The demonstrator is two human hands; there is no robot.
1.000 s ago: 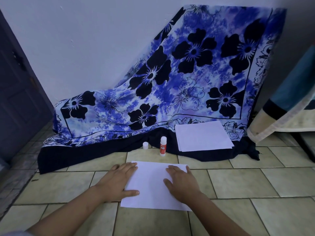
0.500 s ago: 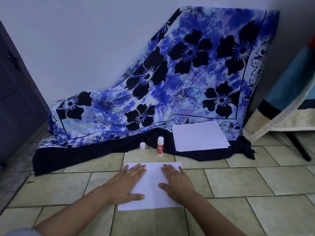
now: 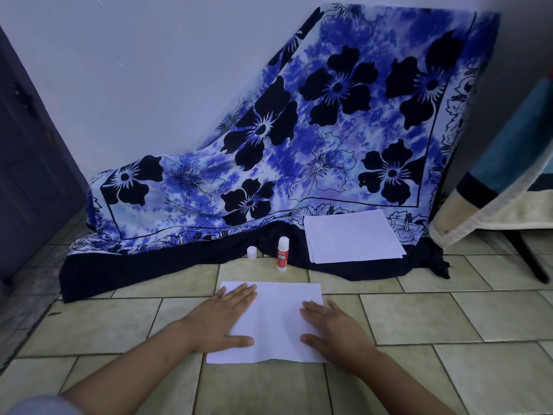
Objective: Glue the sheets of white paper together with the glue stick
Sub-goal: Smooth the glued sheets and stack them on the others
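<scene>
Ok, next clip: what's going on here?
A person is kneeling or sitting over a tiled floor and pressing both hands flat on a white sheet of paper, the left hand on its left side and the right hand on its right edge. Beyond the sheet the glue stick stands upright, untouched, with a small white cap standing to its left. A stack of paper lies on the floral cloth.
</scene>
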